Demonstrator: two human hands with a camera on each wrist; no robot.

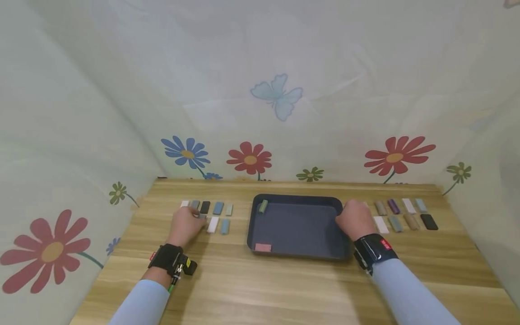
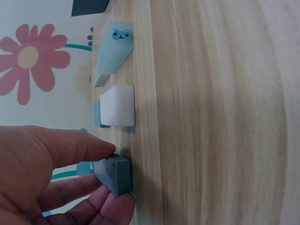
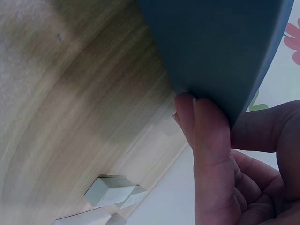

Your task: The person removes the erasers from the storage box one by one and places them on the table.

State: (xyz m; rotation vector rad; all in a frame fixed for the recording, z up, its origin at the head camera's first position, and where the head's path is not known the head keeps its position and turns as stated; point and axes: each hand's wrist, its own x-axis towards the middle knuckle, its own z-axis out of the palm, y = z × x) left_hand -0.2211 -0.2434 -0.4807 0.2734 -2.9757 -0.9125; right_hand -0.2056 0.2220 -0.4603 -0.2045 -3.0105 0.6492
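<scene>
My left hand pinches a small grey-blue block between thumb and fingers, at the left group of blocks. Beside it stand a white block and a light-blue block printed with a cat face. My right hand grips the right side of a dark grey tray, with fingers under its edge in the right wrist view. Inside the tray, a green block lies at the far left corner and a pink block at the near left corner.
To the right of the tray lie two rows of small blocks, among them a purple block and a black block. Another black block is in the left group. A flower-printed curtain borders the wooden table.
</scene>
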